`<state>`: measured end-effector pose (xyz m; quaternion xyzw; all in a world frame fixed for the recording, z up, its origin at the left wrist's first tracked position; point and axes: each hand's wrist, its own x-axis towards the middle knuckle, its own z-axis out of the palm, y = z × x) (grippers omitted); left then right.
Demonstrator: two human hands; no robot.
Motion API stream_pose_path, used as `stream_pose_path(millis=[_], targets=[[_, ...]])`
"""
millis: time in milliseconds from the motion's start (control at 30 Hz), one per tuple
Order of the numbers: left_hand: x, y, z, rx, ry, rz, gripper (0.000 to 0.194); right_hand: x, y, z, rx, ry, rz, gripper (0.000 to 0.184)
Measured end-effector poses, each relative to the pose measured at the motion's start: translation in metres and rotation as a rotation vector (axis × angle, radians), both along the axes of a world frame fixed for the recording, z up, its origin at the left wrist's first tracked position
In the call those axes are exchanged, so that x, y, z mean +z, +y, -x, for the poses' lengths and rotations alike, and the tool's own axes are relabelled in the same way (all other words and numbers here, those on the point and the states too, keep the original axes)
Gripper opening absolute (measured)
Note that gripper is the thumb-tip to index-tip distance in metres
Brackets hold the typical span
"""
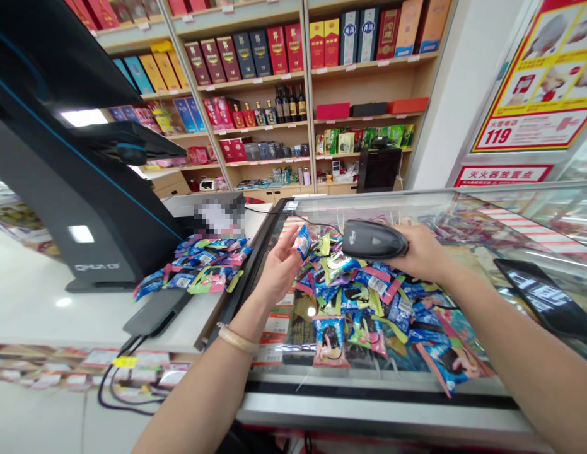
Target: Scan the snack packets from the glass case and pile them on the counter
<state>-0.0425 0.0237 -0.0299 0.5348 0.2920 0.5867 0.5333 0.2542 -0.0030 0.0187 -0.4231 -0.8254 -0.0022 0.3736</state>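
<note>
My left hand (282, 261) pinches a small blue snack packet (302, 241) between thumb and fingers above the left side of the glass counter. Wrapped around the handle of a black barcode scanner (371, 239) is my right hand (423, 252). The scanner's head points left, toward the packet. Beneath both hands lies a loose pile of snack packets (354, 293) in blue, pink and green on the glass top (293, 340). A second heap of similar packets (203, 265) rests on the white counter to the left.
A black checkout terminal (99, 208) stands at the left, near a dark box with cables (156, 313). A phone (543, 296) lies on the glass at the right. Shelves with boxes and bottles (288, 104) line the back wall. A thin cable runs behind the scanner.
</note>
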Motion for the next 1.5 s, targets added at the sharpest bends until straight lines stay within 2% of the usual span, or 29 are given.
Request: stream_pose_path(millis=[300,600,800,967,1067,1167,1267,1367,1400,1500], targets=[[-0.010,0.003,-0.009,0.006,0.035,0.010,0.071,-0.011,-0.003,0.007,0.060,0.042,-0.013,0.042],[-0.010,0.003,-0.013,0.005,0.052,-0.051,0.061,-0.015,-0.001,0.003,0.015,-0.002,-0.034,0.051],[-0.011,0.002,-0.010,0.000,0.068,-0.049,0.065,-0.017,-0.003,0.004,0.011,0.033,-0.071,0.048],[-0.009,-0.001,-0.015,0.076,0.129,-0.179,0.057,-0.023,0.001,-0.005,-0.081,0.055,-0.179,0.028],[-0.012,0.000,-0.026,0.126,0.259,-0.361,0.048,-0.026,0.005,-0.013,-0.144,0.083,-0.233,0.026],[-0.016,-0.002,-0.036,0.218,0.452,-0.622,0.032,-0.029,0.009,-0.020,-0.181,0.120,-0.247,0.025],[-0.017,-0.009,-0.042,0.237,0.674,-0.781,0.035,-0.032,0.011,-0.024,-0.222,0.133,-0.269,0.024],[-0.015,-0.016,-0.044,0.168,0.912,-0.746,0.072,-0.035,0.013,-0.027,-0.272,0.142,-0.289,0.028],[-0.014,-0.017,-0.044,0.157,0.983,-0.710,0.079,-0.037,0.014,-0.028,-0.287,0.145,-0.290,0.029],[-0.012,-0.017,-0.049,0.163,1.137,-0.626,0.073,-0.044,0.019,-0.031,-0.324,0.137,-0.276,0.031]])
